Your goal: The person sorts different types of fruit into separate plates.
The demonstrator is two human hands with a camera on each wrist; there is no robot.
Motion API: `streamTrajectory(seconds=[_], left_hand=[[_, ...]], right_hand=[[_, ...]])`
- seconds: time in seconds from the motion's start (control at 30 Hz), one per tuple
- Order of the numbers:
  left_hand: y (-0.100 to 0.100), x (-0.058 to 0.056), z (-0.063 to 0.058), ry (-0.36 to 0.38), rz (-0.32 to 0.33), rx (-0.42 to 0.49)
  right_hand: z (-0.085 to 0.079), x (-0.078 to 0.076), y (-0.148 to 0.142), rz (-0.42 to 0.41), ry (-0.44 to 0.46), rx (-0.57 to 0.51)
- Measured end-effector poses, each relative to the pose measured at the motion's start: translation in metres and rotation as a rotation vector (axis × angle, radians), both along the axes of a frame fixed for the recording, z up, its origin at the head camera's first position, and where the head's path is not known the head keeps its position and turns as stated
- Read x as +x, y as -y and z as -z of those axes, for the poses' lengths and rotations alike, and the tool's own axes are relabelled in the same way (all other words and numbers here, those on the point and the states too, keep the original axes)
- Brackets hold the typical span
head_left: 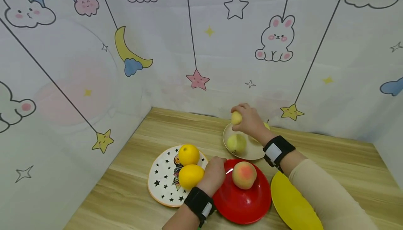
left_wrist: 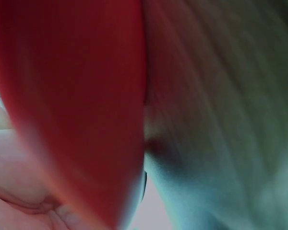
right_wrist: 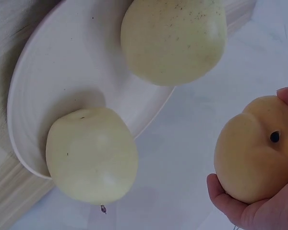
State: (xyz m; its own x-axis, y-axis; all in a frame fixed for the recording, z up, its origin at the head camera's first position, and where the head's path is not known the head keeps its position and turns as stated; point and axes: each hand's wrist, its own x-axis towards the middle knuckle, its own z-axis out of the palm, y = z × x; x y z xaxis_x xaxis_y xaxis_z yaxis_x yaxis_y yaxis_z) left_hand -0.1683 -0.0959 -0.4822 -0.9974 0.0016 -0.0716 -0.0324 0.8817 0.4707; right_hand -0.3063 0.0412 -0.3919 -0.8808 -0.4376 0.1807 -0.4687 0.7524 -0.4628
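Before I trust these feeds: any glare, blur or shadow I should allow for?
Head view: mostly clear, with white glare on the red plate; left wrist view: that plate looms dark and badly blurred, with a bluish-white wash towards the bottom; right wrist view: the held peach is fairly clear, the stemmed pear shadows the pale plate.

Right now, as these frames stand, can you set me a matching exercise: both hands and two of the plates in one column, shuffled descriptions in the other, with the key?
Column one
1. left hand
2. right hand
3. red plate
4. star-patterned plate

Column two
A. holds a peach near the pale plate
B. bears two yellow fruits
C. at the rim of the red plate
D. bears a single red-blushed fruit

Right pairs: 1-C, 2-A, 3-D, 4-B
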Motion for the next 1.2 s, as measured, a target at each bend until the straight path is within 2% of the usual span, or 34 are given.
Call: streamTrajectory(seconds=[0.17, 0.3, 0.5, 0.7, 1.0, 1.2], left_hand=[[-0.001, -0.001, 0.0, 0.019, -0.011, 0.023], [-0.001, -0.001, -0.001, 0.014, -0.004, 0.019], [-0.001, -0.001, 0.0, -0.008, 0.029, 0.017], [0.0, 0.001, -0.002, -0.036, 0.027, 0.032], [-0.002, 0.001, -0.003, -0.006, 0.016, 0.058], [-0.001, 0.002, -0.006, -0.003, 0.015, 0.099]], right_hand=[[-0.007, 0.013, -0.013, -0.013, -0.045, 0.017], [-0.004, 0.026, -0.026, -0.033, -0.074, 0.018], [0.002, 0.056, -0.047, -0.063, -0.117, -0.002], [0.005, 0.088, -0.064, -0.081, -0.154, -0.011], [0.015, 0.126, -0.089, -0.089, -0.137, -0.021], [0.024, 0.147, -0.092, -0.095, -0.11, 0.015]])
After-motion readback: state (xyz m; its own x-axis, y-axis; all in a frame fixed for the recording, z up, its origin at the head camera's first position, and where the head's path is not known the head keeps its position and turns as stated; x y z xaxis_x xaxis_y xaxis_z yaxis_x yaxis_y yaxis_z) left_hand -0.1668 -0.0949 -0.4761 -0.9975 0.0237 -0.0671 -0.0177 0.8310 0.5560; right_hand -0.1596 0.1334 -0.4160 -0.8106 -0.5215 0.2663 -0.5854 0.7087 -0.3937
